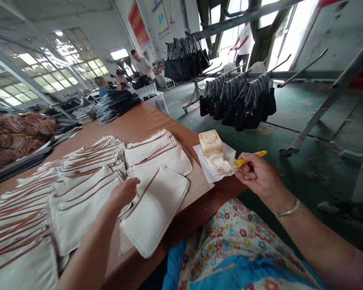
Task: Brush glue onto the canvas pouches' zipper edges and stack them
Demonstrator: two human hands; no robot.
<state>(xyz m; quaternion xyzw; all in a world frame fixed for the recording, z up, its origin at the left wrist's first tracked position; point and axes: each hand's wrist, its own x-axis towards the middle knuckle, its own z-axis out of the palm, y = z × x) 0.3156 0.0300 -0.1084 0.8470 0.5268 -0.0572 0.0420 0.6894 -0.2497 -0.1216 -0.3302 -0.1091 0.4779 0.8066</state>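
Observation:
My right hand (258, 173) is closed around the yellow handle of a brush (240, 162). Its bristles are in white paste beside a cream plastic container (211, 143), which stands on a white sheet (203, 163) at the table's edge. My left hand (125, 193) is at the brown-trimmed edge of a cream pouch (160, 209), its fingers curled and partly hidden against that edge. This pouch lies at an angle in front of me, over a flat tan board (196, 189). More cream pouches (87, 193) overlap in rows to the left and behind.
The brown-covered table (139, 117) runs away from me, with dark stacked pieces (121, 102) at its far end. Brown bundles (21, 135) lie at far left. Black bags (238, 102) hang on a metal rack (305, 121) to the right. Several people work in the background.

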